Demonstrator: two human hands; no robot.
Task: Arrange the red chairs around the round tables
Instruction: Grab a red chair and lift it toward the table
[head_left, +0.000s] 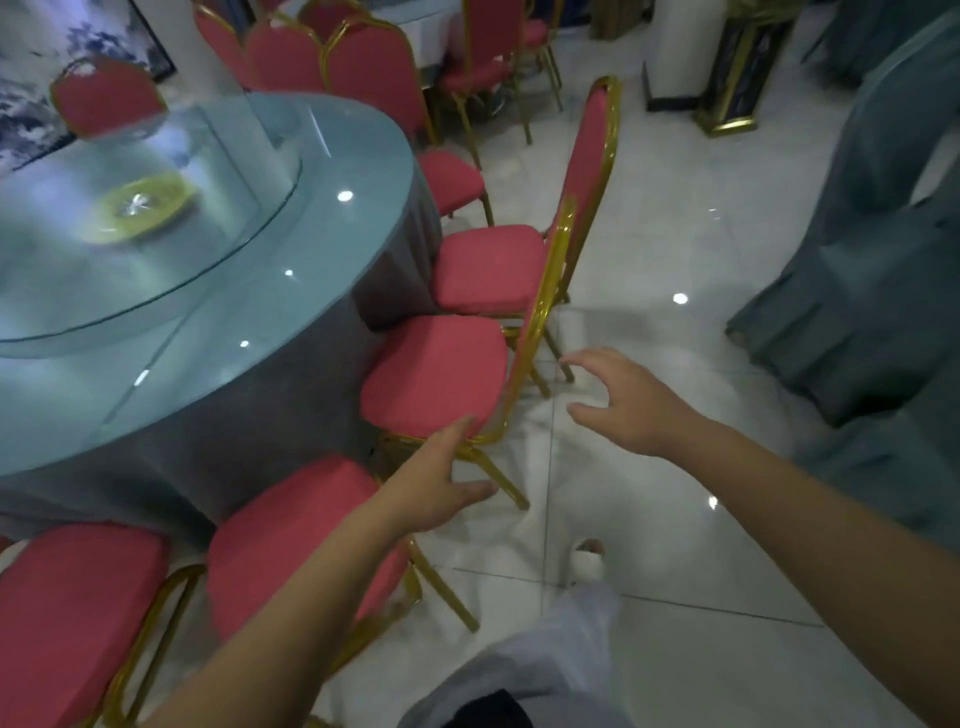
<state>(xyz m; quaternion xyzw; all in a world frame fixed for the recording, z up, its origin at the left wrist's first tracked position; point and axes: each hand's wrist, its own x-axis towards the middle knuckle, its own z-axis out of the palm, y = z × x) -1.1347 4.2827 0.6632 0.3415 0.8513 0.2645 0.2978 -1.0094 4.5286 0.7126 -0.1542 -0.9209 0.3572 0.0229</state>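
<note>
Red chair (434, 374) stood on floor, seat at round table's (208, 322) right edge. Left hand (441, 478) fingers spread by seat corner; right hand (623, 400) fingers apart, empty. Step: reach 4 chair. Next prob needed grip on back.

Just ahead of the left hand (436, 483), the chair (434, 374) has a pinkish-red seat and a shiny gold frame. Beyond it the round table (332, 234) is pale blue-green glass over a grey-blue tablecloth (249, 441), with a yellow-green dish (145, 208). Under the right hand (628, 400) the floor (701, 519) is glossy white tile, and right of it hangs grey-teal drapery (857, 312).
</note>
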